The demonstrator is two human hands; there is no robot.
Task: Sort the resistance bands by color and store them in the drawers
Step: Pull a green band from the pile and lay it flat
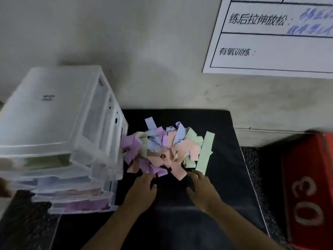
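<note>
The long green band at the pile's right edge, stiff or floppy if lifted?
Probably floppy: the green band is a thin flat strip, and neighbours in the pile lie folded. Likely light. It may drag overlapping bands along.

The drawer unit [54, 123] is translucent plastic, smooth, with a faint sheen on its lid. The resistance bands [167, 150] are thin, limp strips, matt and smooth like soft rubber. The black pad [221, 159] under them looks matt and smooth, like vinyl. The wall [144, 51] is rough, dull plaster, smudged grey. The white sheet [270, 51] on it is smooth printed paper or board. The red box [306, 186] has a slightly glossy skin. The floor [252, 168] is dark, speckled and grainy.
</note>
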